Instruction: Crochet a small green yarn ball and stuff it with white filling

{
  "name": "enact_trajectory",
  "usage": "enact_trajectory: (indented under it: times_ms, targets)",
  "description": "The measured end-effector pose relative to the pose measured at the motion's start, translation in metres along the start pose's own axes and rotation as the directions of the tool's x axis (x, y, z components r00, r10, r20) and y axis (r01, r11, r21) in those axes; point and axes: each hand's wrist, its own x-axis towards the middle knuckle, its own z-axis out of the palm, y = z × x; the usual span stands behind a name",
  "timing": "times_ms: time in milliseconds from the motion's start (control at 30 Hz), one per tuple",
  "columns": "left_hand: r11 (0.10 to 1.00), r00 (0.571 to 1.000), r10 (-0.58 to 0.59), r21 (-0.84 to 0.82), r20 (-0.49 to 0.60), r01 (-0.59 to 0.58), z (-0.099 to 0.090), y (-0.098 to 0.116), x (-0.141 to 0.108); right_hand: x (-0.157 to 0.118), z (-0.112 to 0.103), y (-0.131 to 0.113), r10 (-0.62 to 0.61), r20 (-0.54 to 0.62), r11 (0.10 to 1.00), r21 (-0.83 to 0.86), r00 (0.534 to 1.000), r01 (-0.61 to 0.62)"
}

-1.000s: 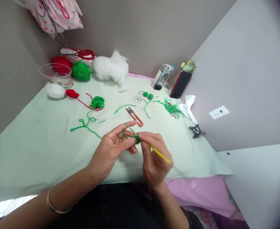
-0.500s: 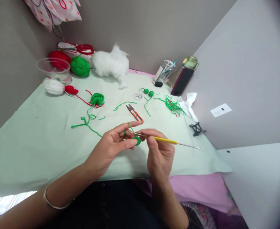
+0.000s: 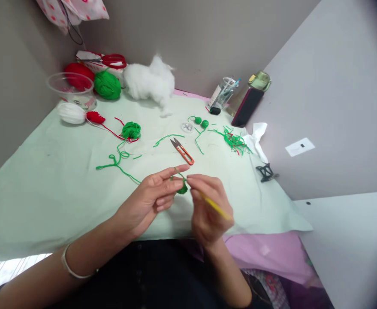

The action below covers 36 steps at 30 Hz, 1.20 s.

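Between thumb and fingers, my left hand (image 3: 154,193) pinches a small green crocheted piece (image 3: 182,189), its index finger stretched out with green yarn (image 3: 178,173) over it. My right hand (image 3: 211,206) is closed on a crochet hook with a yellow handle (image 3: 216,207). The hook's tip meets the green piece, though the fingers hide the exact spot. Beyond my hands lie orange-handled thread snips (image 3: 183,152). The working yarn runs left towards a loose green yarn bundle (image 3: 131,130).
Two small green balls (image 3: 201,122) lie near a clear round case (image 3: 187,127). Yarn scraps (image 3: 236,141) sit at right, by a bottle (image 3: 255,86) and phone (image 3: 248,107). White stuffing (image 3: 149,81), yarn balls (image 3: 107,85) and a plastic tub (image 3: 70,90) stand at the back.
My right hand has turned the crochet hook, so its handle end now points down towards me. The green crocheted piece has shifted slightly left, and my left thumb has moved up.
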Motion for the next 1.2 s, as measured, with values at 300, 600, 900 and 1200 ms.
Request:
enact_trajectory:
  times_ms: [300, 600, 900, 1200]
  targets:
    - [0.968, 0.991, 0.131, 0.213, 0.010, -0.130, -0.004, -0.003, 0.000, 0.008, -0.001, 0.002, 0.358, 0.097, 0.847, 0.385, 0.929, -0.367]
    - [0.954, 0.987, 0.159, 0.259, -0.001, -0.154, -0.008, -0.001, -0.003, 0.009, -0.007, 0.008, 0.468, 0.168, 0.683, 0.554, 0.867, -0.476]
    - [0.898, 0.974, 0.224, 0.394, -0.020, -0.198, -0.013, -0.006, -0.003, 0.005, -0.015, -0.007, 0.131, 0.101, 0.982, 0.123, 0.986, -0.143]
    - [0.831, 0.941, 0.335, 0.486, -0.049, -0.270, -0.008, -0.010, -0.005, -0.004, -0.004, 0.001, -0.145, 0.025, 0.989, 0.048, 0.989, 0.143]
